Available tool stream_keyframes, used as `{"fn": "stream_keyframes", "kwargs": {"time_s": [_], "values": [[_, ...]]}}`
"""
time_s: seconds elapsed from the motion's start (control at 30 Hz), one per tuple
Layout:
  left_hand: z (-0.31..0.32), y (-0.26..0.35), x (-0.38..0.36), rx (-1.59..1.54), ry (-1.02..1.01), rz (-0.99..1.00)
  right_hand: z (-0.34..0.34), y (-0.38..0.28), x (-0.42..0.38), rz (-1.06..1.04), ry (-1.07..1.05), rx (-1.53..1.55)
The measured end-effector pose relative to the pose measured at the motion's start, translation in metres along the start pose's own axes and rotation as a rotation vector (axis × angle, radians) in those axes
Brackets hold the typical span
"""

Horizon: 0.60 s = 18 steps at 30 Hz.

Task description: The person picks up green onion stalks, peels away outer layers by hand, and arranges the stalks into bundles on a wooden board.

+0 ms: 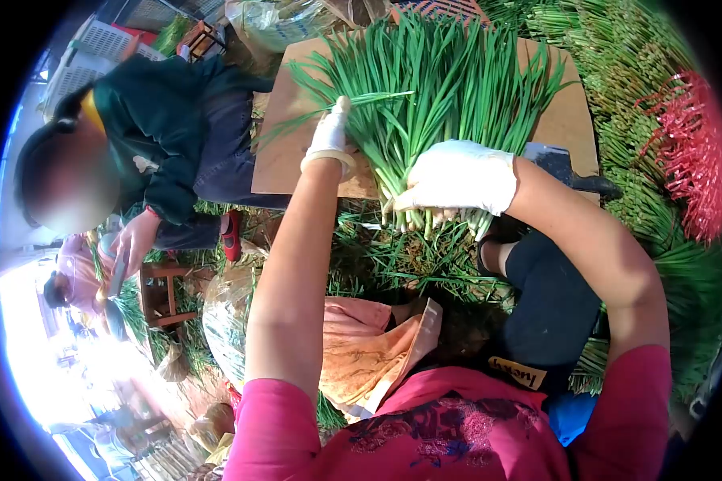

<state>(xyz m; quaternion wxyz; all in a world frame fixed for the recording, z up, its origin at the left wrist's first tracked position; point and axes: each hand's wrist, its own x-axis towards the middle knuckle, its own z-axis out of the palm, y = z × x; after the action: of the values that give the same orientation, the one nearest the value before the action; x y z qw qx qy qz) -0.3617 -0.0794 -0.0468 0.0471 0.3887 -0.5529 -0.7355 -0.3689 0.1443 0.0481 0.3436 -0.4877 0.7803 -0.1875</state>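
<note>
A thick bunch of long, flat-leaved green stalks, which look like green garlic (pixel 449 88), lies fanned out on a wooden board (pixel 297 76). Its pale root ends hang over the near edge. My right hand (pixel 461 176), in a white glove, is closed over the lower stems. At the left side of the bunch, my gloved left hand (pixel 329 132) pinches a few thin green leaves (pixel 377 98) sticking out on both sides. A wide-bladed knife (pixel 549 160) rests on the board to the right of my right hand, its dark handle past the edge.
Piles of stacked green stalks (pixel 626 104) stand at the right, with red ties (pixel 690 152) draped over them. Cut leaves (pixel 385 260) litter the ground. At the left a co-worker (pixel 152 128) in a dark green top bends over, holding a blade. White crates (pixel 104 48) stand behind.
</note>
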Motion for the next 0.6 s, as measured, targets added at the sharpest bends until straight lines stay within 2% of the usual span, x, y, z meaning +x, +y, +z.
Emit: {"fn": "stream_keyframes", "kwargs": {"time_s": [0.03, 0.07, 0.1, 0.13, 0.2, 0.27, 0.33, 0.37, 0.43, 0.47, 0.5, 0.53, 0.57, 0.6], "values": [[0.001, -0.005, 0.002, 0.010, -0.014, 0.022, -0.007, -0.007, 0.007, 0.027, -0.013, -0.029], [0.002, -0.009, 0.002, 0.022, -0.028, 0.042, -0.013, 0.002, 0.016, -0.076, 0.142, -0.135], [0.007, -0.010, -0.006, 0.089, 0.008, 0.131, -0.019, 0.011, 0.030, -0.004, 0.295, -0.202], [0.008, -0.011, -0.009, 0.003, -0.015, 0.134, -0.025, 0.020, 0.046, 0.067, 0.451, -0.267], [-0.002, -0.025, 0.000, 0.081, -0.212, 0.351, -0.031, 0.038, 0.073, 0.081, 0.638, -0.394], [-0.008, -0.047, 0.014, 0.075, -0.178, 0.361, -0.032, 0.049, 0.097, 0.223, 0.498, -0.489], [-0.007, -0.042, -0.001, 0.031, -0.113, 0.238, -0.032, 0.061, 0.118, 0.215, 0.425, -0.629], [-0.016, -0.043, 0.012, 0.120, -0.100, 0.265, -0.034, 0.057, 0.117, 0.189, 0.478, -0.609], [-0.032, -0.037, 0.032, 0.075, -0.048, 0.251, -0.042, 0.029, 0.096, 0.135, 0.524, -0.532], [-0.025, -0.010, 0.008, -0.004, -0.007, 0.101, -0.042, 0.012, 0.080, 0.115, 0.441, -0.487], [-0.024, -0.004, 0.006, -0.187, -0.018, 0.123, -0.033, 0.003, 0.063, -0.006, 0.430, -0.403], [-0.025, 0.006, 0.004, -0.261, -0.036, 0.090, -0.022, -0.011, 0.048, 0.113, 0.218, -0.196], [-0.024, 0.017, 0.002, -0.266, -0.030, 0.042, -0.014, -0.017, 0.029, 0.006, 0.119, -0.214], [-0.022, 0.027, -0.001, -0.271, -0.026, -0.009, -0.010, -0.021, 0.010, 0.054, 0.034, -0.107]]}}
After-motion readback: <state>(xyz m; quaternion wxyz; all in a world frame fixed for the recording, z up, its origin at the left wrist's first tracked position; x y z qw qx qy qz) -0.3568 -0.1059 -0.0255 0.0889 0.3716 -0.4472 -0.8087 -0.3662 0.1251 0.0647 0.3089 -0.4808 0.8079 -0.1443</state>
